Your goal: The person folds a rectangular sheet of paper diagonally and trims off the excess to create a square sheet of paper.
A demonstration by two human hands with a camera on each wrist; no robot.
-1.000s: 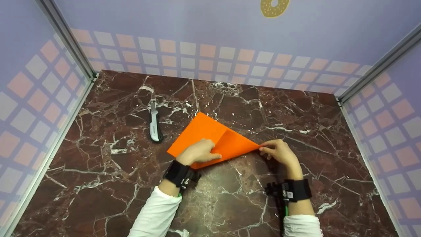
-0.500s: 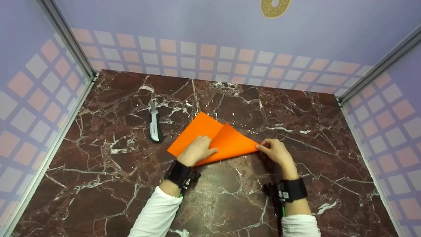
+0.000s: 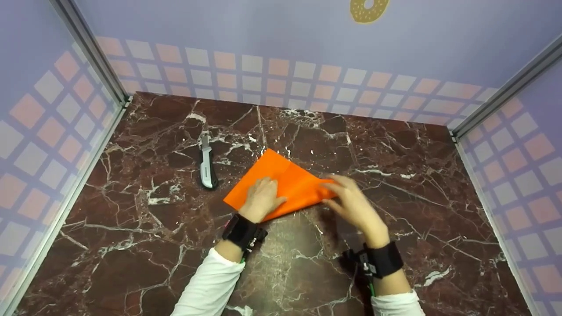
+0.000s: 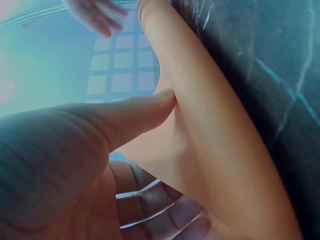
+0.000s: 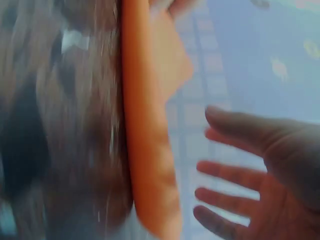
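A sheet of orange paper (image 3: 295,177) lies on the marble-patterned table, its near side folded over in a soft, uncreased roll. My left hand (image 3: 262,198) presses on the sheet's left part. In the left wrist view the thumb touches the rolled paper (image 4: 215,115), and the other fingers rest on the sheet, partly hidden. My right hand (image 3: 349,204) hovers by the paper's right end, blurred by motion. The right wrist view shows its fingers spread and apart from the rolled edge (image 5: 147,130).
A utility knife (image 3: 206,164) with grey and black handle lies left of the paper, blade pointing to the back. White specks are strewn behind the sheet. A lilac tiled-pattern wall (image 3: 272,79) closes off the back, with side panels left and right.
My right hand has let go of the paper's right corner and moved left with its fingers spreading. The folded flap has rolled further over the sheet. My left hand has shifted slightly away from me.
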